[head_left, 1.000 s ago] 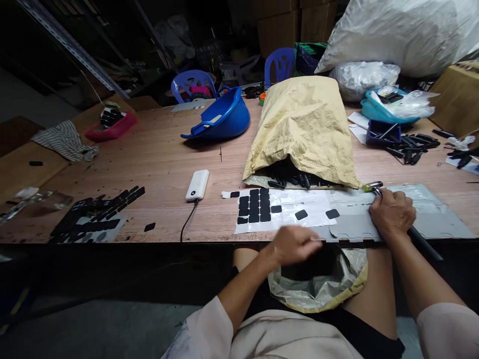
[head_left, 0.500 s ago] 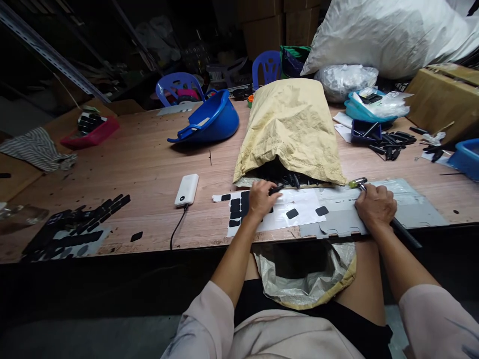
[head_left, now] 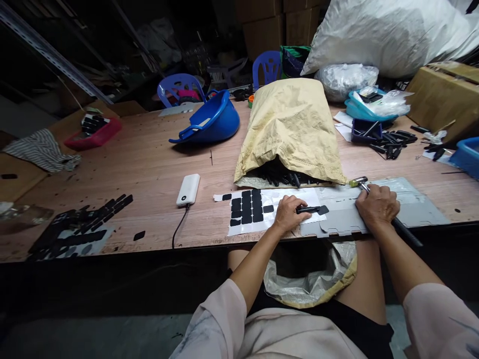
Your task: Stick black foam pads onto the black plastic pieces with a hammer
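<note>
My left hand [head_left: 289,214] pinches a slim black pen-like piece [head_left: 310,210], lying level just over the white sheet [head_left: 279,197]. Its far end meets or overlaps a black rounded pad [head_left: 323,210] on the sheet's right side. More black rounded pads [head_left: 246,207] stand in rows on the sheet's left part. My right hand [head_left: 377,205] is closed round a hammer [head_left: 359,181] with a yellowish face. The hammer's dark handle sticks out past the hand towards the table edge. Beneath this hand lies a grey taped board [head_left: 415,204].
A yellow sack [head_left: 290,119] lies with its mouth towards me, black pieces inside. An open sack [head_left: 310,294] hangs at my lap below the table edge. A white power bank [head_left: 188,189] with a cable, a blue basin [head_left: 215,119] and loose black pieces [head_left: 392,144] lie around.
My left hand has moved right and nearer to me, from the sack's mouth to the sheet's right part, with the black piece in it. My right hand stays on the hammer.
</note>
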A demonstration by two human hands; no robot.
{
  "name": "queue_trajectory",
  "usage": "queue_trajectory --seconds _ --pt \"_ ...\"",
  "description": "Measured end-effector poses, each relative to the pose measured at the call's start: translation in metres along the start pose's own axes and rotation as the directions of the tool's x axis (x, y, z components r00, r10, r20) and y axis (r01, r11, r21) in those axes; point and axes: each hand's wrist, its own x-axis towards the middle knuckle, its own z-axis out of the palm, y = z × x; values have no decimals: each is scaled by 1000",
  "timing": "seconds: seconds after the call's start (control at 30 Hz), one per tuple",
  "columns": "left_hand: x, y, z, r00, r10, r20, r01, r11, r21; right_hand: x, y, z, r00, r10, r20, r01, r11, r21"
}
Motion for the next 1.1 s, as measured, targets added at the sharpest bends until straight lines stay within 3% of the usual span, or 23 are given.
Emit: queue_trajectory --seconds 0.1,0.2,0.33,0.43,0.63,0.8,0.97,1.1 --pt "0 0 1 1000 -11 -4 11 1000 -9 0 3 -5 999 18 30 -20 998 67" --pt "1 0 4 1000 4 -3 -4 1000 -12 -17 0 -14 999 3 -40 7 970 243" --pt "2 -2 5 1000 9 3 -9 1000 -5 -68 -25 -28 983 -175 -53 176 822 542" --pt "2 -2 5 1000 -9 9 9 1000 -24 -101 -50 -34 955 -296 -35 245 713 657" --pt "3 3 0 997 -56 57 56 998 -9 -123 -75 -39 926 -361 -114 348 694 631" --pt "3 8 -1 995 -87 39 87 996 -20 -122 -77 -41 887 -457 -72 423 737 528" --pt "3 7 2 996 -83 24 85 994 -62 -118 -71 -45 916 -386 -106 386 783 488" --pt "3 7 4 995 -96 10 97 993 -62 -116 -65 -45 914 -404 -39 368 785 499"
